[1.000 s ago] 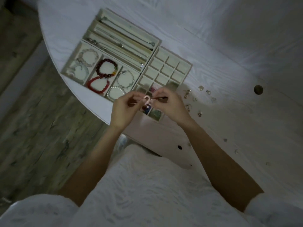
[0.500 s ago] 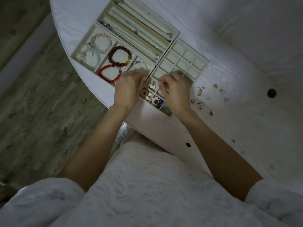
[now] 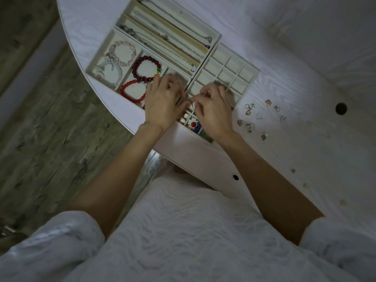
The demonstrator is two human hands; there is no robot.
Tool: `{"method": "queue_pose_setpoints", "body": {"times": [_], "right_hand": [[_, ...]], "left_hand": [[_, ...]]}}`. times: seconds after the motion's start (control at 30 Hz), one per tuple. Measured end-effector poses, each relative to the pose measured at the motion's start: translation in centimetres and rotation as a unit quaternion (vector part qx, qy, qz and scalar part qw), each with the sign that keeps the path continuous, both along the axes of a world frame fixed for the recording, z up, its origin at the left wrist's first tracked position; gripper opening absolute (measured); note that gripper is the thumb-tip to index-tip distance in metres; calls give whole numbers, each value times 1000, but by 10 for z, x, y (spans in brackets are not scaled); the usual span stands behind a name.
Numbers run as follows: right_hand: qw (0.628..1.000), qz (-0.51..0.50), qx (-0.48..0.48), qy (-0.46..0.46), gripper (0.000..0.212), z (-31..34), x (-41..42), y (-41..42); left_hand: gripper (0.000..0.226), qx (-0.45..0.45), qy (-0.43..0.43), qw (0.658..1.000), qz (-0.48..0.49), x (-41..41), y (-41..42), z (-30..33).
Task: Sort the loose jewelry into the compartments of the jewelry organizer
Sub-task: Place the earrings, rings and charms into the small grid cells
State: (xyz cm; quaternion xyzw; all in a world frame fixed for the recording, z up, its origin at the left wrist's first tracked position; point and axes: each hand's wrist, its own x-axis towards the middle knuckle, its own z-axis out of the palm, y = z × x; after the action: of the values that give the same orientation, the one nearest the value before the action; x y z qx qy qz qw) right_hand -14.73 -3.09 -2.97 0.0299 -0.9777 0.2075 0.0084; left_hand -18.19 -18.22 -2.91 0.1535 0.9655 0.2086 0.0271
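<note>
My left hand [image 3: 162, 104] and right hand [image 3: 213, 110] meet over the small-grid tray of the jewelry organizer [image 3: 234, 72], fingers curled toward each other around something tiny — too small and blurred to say whether I truly have hold of it. If I do and my pinch slips, I judge the piece could land in the wrong cell or roll off the near worktop [image 3: 305, 151] edge, since the tray sits close to it. Roughly ten loose earrings [image 3: 252, 117] lie scattered just right of the tray. I count five beaded bracelets [image 3: 146, 68] showing in the left tray — one pale pair, one dark red, one bright red, another half hidden — and several necklaces [image 3: 173, 37] in three long slots.
</note>
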Motion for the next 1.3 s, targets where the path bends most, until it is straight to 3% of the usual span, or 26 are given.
{"method": "queue_pose_setpoints", "body": {"times": [0.1, 0.23, 0.43, 0.53, 0.83, 1.1, 1.3], "right_hand": [[1000, 1, -9, 3, 18, -3, -2, -1], [1000, 6, -16, 9, 22, -6, -2, -1], [999, 30, 7, 31, 18, -5, 2, 5], [999, 25, 3, 42, 17, -3, 1, 7], [999, -6, 46, -3, 15, -3, -8, -2], [993, -34, 116, 10, 16, -3, -9, -16], [996, -87, 24, -1, 14, -1, -4, -15]], "left_hand": [[38, 30, -19, 999, 35, -7, 3, -4], [28, 70, -39, 995, 60, -9, 1, -6], [13, -68, 78, 993, -49, -3, 6, -7], [17, -68, 101, 989, -79, 1, -3, -8], [22, -106, 103, 983, -110, 13, -12, 6], [28, -146, 109, 976, -117, 15, -13, 2], [29, -159, 125, 970, -135, 12, -13, 0]]}}
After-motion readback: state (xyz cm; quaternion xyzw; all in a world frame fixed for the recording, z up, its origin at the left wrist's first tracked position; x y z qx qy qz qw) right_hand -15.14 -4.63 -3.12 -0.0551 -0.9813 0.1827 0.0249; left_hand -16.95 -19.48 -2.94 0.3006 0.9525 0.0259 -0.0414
